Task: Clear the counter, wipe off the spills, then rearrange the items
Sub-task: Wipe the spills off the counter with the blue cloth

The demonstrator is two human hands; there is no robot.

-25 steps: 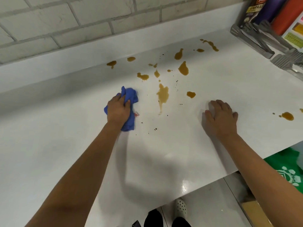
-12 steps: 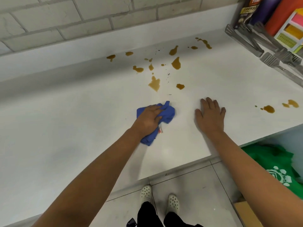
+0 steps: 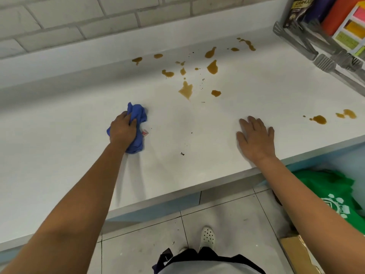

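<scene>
Head view: left hand (image 3: 122, 129) is gripping a bunched blue cloth (image 3: 138, 115), fingers curled over it, pressing it on the white counter (image 3: 59, 151) left of centre. Right hand (image 3: 255, 138) is lying flat, fingers spread, near the front edge. Brown spills (image 3: 186, 90) are sitting toward the back edge; metal tongs (image 3: 296, 43), seemingly, are lying at the back right corner.
</scene>
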